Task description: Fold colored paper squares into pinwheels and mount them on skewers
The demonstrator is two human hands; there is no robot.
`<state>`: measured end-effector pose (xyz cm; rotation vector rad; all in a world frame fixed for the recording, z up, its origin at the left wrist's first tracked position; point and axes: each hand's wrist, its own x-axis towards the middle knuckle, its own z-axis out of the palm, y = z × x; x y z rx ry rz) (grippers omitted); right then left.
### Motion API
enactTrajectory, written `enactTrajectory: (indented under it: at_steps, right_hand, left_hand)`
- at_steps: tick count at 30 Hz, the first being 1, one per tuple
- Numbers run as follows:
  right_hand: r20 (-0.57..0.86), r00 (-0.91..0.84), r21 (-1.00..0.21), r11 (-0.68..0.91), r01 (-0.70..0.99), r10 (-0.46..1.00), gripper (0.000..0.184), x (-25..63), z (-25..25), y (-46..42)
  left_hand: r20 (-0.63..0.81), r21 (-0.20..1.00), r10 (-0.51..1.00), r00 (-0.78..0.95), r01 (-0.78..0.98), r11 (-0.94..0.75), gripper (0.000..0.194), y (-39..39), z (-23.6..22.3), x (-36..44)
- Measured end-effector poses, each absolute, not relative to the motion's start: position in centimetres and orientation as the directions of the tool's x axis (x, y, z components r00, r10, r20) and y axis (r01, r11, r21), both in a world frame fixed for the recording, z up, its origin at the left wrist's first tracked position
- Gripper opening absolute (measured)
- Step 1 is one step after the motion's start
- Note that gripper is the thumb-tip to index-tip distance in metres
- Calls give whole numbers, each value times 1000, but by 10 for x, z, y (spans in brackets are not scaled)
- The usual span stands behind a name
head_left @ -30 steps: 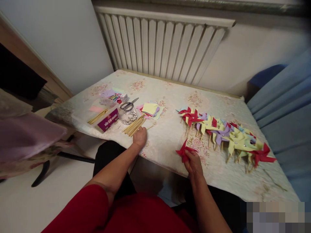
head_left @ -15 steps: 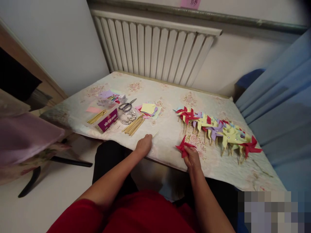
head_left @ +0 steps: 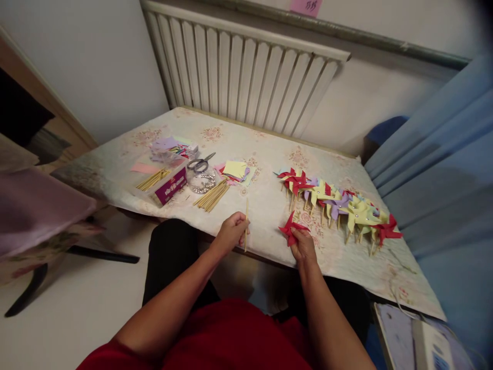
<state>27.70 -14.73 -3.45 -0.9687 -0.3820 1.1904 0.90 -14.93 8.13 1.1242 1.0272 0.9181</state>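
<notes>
Near the table's front edge, my left hand [head_left: 233,230] grips a thin wooden stick [head_left: 247,213], which stands nearly upright between fingers and thumb. My right hand [head_left: 303,245] pinches a red paper pinwheel [head_left: 291,229] by its lower part, its folded points facing up and left. A gap separates the stick from the pinwheel. Left of my hands lies a bundle of similar sticks [head_left: 211,195], with a clear round dish of metallic beads or pins [head_left: 203,182] behind it. Finished-looking pinwheels on sticks [head_left: 339,203] stand in rows on the right.
Scissors [head_left: 201,163] rest by the dish, near a stack of coloured paper squares [head_left: 234,170]. A purple-labelled box [head_left: 170,189] holds more sticks. Behind the flowered tablecloth [head_left: 265,151] is a radiator [head_left: 246,72]; a blue curtain [head_left: 435,180] hangs right.
My left hand has turned the stick from a slanted position to nearly upright. The right hand still holds the red pinwheel in about the same place. The camera view has shifted slightly.
</notes>
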Motion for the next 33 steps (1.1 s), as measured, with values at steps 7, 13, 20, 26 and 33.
enactTrajectory:
  at_steps: [7, 13, 20, 26, 33]
  right_hand:
    - [-215, 357, -799, 46, -599, 909, 25, 277, -34, -147]
    - [-187, 338, -813, 48, -581, 922, 23, 281, -39, -146]
    - [-179, 337, -817, 51, -575, 924, 23, 281, -38, -147]
    - [-179, 340, -817, 52, -574, 923, 23, 278, -34, -147]
    - [-184, 343, -805, 59, -591, 921, 24, 278, -32, -148]
  left_hand:
    - [-164, 978, 944, 285, -81, 194, 22, -157, 95, 6]
    - [-161, 955, 938, 308, -192, 228, 17, -161, 96, 6]
    - [-182, 859, 923, 340, -401, 318, 18, -161, 92, 10]
    - [-215, 851, 931, 295, -411, 327, 20, -163, 97, 12]
    - [-216, 873, 937, 273, -376, 311, 17, -165, 100, 12]
